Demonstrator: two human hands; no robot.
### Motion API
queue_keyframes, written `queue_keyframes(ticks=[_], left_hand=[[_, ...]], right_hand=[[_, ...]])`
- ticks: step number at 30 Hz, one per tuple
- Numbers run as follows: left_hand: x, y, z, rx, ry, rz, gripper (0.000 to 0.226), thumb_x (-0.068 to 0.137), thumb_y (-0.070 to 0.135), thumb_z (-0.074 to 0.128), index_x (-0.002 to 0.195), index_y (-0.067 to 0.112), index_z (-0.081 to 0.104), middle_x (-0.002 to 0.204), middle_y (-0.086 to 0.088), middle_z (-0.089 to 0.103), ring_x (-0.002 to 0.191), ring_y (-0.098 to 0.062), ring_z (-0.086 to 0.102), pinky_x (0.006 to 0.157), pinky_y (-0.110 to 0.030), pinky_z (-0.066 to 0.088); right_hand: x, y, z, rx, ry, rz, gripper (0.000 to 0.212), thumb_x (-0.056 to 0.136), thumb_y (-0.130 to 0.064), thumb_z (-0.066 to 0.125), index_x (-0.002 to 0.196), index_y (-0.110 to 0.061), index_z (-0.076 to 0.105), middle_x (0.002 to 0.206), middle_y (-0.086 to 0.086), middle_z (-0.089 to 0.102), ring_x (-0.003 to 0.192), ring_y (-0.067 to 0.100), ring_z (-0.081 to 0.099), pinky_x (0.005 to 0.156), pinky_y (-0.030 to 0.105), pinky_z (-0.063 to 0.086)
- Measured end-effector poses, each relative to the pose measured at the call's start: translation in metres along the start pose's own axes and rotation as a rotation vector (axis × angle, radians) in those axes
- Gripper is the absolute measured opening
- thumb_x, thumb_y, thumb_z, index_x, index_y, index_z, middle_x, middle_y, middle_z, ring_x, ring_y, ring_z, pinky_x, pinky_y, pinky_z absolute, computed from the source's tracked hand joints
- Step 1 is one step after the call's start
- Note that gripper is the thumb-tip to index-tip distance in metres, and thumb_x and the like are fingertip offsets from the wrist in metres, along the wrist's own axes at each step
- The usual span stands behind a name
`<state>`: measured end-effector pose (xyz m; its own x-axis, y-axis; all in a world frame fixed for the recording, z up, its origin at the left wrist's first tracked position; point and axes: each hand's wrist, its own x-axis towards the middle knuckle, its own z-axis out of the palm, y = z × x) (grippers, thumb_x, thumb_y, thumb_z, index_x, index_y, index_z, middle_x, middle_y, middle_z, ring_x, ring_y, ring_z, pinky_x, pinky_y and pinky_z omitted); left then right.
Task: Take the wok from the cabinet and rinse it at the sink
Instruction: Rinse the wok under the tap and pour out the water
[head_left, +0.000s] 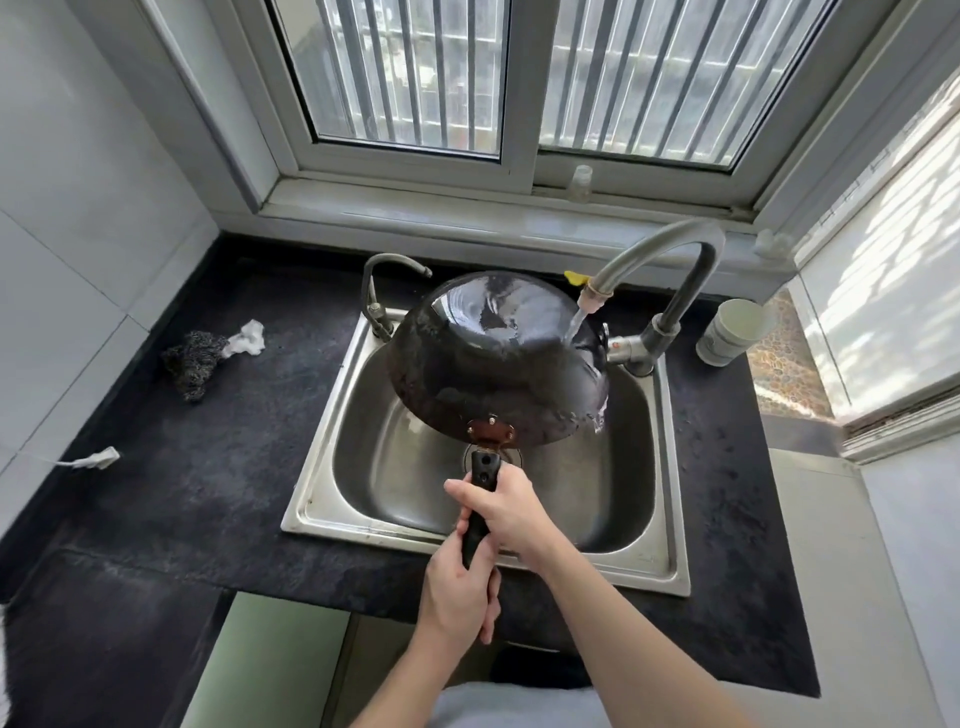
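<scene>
A black wok (493, 358) hangs upside down and tilted over the steel sink (322, 499), its rounded bottom facing me. Both hands hold its black handle (480, 499). My right hand (506, 512) grips the handle nearer the wok. My left hand (460, 582) grips the handle's end, closer to me. Water runs from the tall faucet (670, 265) onto the right side of the wok's bottom and drips off its rim into the basin.
A smaller tap (382, 291) stands at the sink's back left. On the dark counter (208, 467) lie a steel scourer (195, 358), a white rag (249, 336) and a small white scrap (93, 460). A white cup (732, 330) sits at the right. The window sill is close behind.
</scene>
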<state>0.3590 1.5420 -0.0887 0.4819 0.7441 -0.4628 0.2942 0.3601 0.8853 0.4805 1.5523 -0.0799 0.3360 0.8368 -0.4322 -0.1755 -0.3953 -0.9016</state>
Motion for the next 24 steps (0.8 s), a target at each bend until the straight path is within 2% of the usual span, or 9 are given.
queue_keyframes(ticks=[10,14,19,24], left_hand=[[0.019,0.005,0.022,0.053,0.071,0.01,0.012,0.1,0.019,0.048,0.094,0.024,0.057,0.051,-0.009,0.048,0.03,-0.021,0.042,0.031,-0.025,0.034],[0.019,0.007,0.027,0.133,0.097,0.046,0.01,0.099,0.021,0.05,0.095,0.016,0.058,0.048,-0.006,0.051,0.03,-0.022,0.045,0.032,-0.026,0.034],[0.016,0.008,0.031,0.23,0.12,0.112,0.009,0.098,0.023,0.052,0.098,0.018,0.058,0.045,-0.003,0.055,0.03,-0.02,0.05,0.032,-0.024,0.034],[0.015,0.008,0.03,0.266,0.112,0.137,0.011,0.098,0.027,0.052,0.099,0.018,0.058,0.044,-0.005,0.055,0.029,-0.018,0.05,0.032,-0.024,0.035]], right_hand=[[0.018,-0.004,-0.021,0.046,-0.05,0.003,0.025,0.092,-0.008,0.067,0.071,-0.012,0.054,0.058,0.003,0.058,0.049,0.017,0.059,0.059,0.032,0.055],[0.022,0.001,-0.028,0.106,-0.05,0.023,0.023,0.093,-0.008,0.069,0.075,-0.011,0.054,0.057,0.003,0.057,0.048,0.017,0.058,0.056,0.03,0.053],[0.023,0.011,-0.031,0.193,-0.059,0.03,0.026,0.092,-0.008,0.071,0.072,-0.016,0.056,0.058,0.005,0.057,0.048,0.019,0.058,0.064,0.038,0.055],[0.022,0.011,-0.03,0.219,-0.053,-0.003,0.031,0.092,-0.004,0.069,0.068,-0.014,0.054,0.055,0.005,0.054,0.046,0.018,0.056,0.06,0.036,0.054]])
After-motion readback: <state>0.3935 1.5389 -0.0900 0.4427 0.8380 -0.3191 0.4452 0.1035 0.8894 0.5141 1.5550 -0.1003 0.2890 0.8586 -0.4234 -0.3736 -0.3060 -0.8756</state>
